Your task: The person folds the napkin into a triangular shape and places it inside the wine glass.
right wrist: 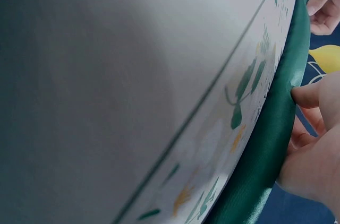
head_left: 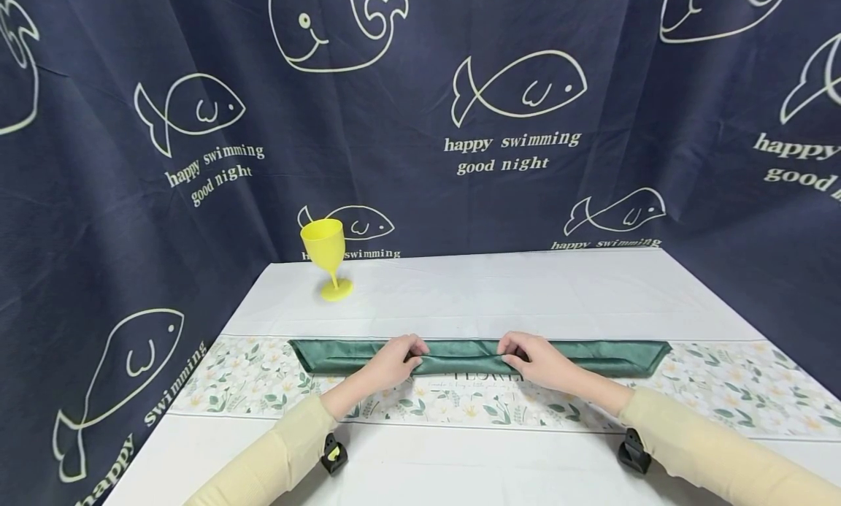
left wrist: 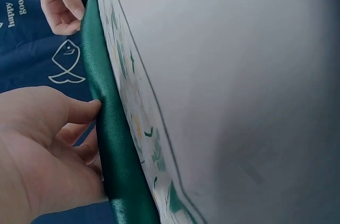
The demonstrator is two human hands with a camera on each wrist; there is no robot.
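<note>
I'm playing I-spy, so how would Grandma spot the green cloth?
Find the white table before the dark blue curtain. Over the table's flowery band, the left hand and right hand hold a long green cloth. It's shiny and plain, unlike the flowery band.

Yellow plastic-looking goblet (head_left: 328, 260) standing on its foot, back left of the table, near the curtain. Tablecloth (head_left: 486, 298): white, with a band (head_left: 453, 409) of pale flowers and green leaves running across, thin dark lines along its edges, some lettering partly hidden. Navy curtain (head_left: 414, 126) behind and at both sides, white outline fish and whales, text "happy swimming good night".
</note>
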